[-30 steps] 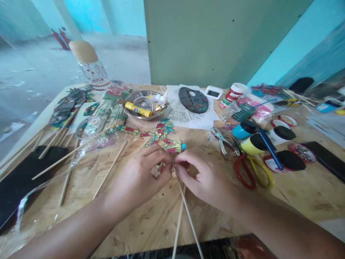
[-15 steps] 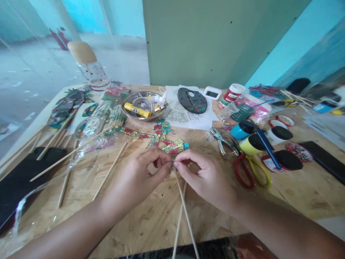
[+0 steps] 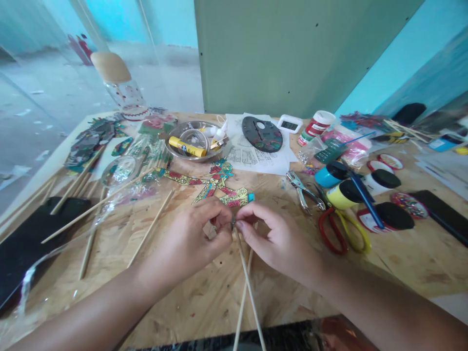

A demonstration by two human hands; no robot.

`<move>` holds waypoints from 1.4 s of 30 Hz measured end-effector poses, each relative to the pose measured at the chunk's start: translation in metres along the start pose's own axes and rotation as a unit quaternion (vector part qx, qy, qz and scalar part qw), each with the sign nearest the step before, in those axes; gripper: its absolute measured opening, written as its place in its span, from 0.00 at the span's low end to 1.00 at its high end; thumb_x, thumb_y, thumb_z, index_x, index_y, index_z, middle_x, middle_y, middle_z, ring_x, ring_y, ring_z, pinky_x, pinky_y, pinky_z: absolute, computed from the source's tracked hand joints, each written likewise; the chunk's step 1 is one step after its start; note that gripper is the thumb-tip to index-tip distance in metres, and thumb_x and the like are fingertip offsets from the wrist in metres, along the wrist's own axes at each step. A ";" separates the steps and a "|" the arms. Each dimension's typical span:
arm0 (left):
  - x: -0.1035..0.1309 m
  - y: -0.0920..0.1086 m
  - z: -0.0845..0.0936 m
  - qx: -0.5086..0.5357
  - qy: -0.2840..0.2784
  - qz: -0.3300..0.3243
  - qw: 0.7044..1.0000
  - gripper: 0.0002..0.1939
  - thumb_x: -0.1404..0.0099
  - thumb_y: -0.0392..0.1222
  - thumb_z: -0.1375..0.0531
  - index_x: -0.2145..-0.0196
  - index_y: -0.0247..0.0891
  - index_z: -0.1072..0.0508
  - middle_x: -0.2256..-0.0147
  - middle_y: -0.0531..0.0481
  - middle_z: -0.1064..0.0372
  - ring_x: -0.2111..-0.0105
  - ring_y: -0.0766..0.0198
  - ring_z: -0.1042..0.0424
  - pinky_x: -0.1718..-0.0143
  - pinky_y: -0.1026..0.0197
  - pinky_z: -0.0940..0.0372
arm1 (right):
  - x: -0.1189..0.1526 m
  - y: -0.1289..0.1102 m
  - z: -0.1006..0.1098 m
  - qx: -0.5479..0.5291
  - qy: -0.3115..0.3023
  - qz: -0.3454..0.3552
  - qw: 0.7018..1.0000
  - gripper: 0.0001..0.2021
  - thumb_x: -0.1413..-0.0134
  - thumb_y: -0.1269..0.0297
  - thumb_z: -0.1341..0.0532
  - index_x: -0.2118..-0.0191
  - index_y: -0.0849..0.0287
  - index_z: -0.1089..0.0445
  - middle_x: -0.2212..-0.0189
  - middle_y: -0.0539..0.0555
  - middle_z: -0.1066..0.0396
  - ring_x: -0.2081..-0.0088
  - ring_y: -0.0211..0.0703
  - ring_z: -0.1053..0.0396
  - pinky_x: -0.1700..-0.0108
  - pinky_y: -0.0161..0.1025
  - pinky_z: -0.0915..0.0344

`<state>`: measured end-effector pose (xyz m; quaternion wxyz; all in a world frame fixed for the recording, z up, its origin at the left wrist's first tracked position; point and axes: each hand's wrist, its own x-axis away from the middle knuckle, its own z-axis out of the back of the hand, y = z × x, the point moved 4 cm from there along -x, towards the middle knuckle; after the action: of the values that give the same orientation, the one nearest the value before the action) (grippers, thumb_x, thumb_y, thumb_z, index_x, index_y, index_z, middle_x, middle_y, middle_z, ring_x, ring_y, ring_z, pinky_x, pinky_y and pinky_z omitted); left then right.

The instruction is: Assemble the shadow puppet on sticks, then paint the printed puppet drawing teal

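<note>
My left hand (image 3: 201, 234) and my right hand (image 3: 272, 239) meet at the middle of the wooden table, each with thumb and forefinger pinched. Between the fingertips is something small and dark, too small to make out, at the upper end of a thin wooden stick (image 3: 249, 287). A second stick (image 3: 242, 304) crosses it below the hands. Just beyond my fingers lies a painted paper figure (image 3: 210, 183) with yellow, red and teal jointed parts.
Scissors (image 3: 345, 234), pliers (image 3: 302, 190) and paint jars (image 3: 345, 195) stand to the right. A metal bowl (image 3: 171, 150), printed sheets (image 3: 270, 168) and a glass bottle (image 3: 127, 95) are farther back. Loose sticks (image 3: 151, 226) and a black object (image 3: 22, 248) lie on the left.
The fingertips have shifted slightly around the small thing, and the upper stick's lower end has swung a little to the left. The camera view has moved slightly.
</note>
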<state>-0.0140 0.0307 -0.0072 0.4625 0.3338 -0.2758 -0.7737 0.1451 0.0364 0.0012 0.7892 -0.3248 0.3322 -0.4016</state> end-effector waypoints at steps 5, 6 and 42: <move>0.001 0.001 0.001 0.004 0.008 0.004 1.000 0.06 0.41 0.31 0.44 0.71 0.41 0.33 0.73 0.58 0.33 0.70 0.70 0.33 0.68 0.66 0.39 | -0.002 -0.002 0.001 -0.035 -0.007 -0.009 0.999 0.03 0.40 0.70 0.42 0.65 0.57 0.32 0.72 0.48 0.28 0.70 0.36 0.30 0.67 0.32 0.35; 0.002 0.001 0.002 0.004 0.007 0.004 1.000 0.06 0.41 0.31 0.44 0.71 0.41 0.33 0.73 0.58 0.33 0.71 0.70 0.34 0.68 0.66 0.39 | -0.002 -0.001 0.001 -0.034 -0.004 -0.009 0.999 0.03 0.40 0.70 0.42 0.65 0.57 0.32 0.72 0.48 0.28 0.70 0.37 0.30 0.67 0.32 0.35; 0.005 0.000 0.000 -0.061 0.005 -0.026 0.998 0.06 0.39 0.31 0.44 0.70 0.40 0.34 0.71 0.57 0.34 0.68 0.69 0.34 0.67 0.64 0.41 | -0.005 0.007 -0.005 -0.137 -0.049 -0.077 0.986 0.03 0.42 0.70 0.39 0.67 0.59 0.29 0.73 0.47 0.29 0.70 0.34 0.31 0.68 0.30 0.36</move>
<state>-0.0159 0.0259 -0.0084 0.4630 0.3164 -0.2172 -0.7989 0.1420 0.0427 -0.0059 0.7195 -0.4737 0.3184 -0.3956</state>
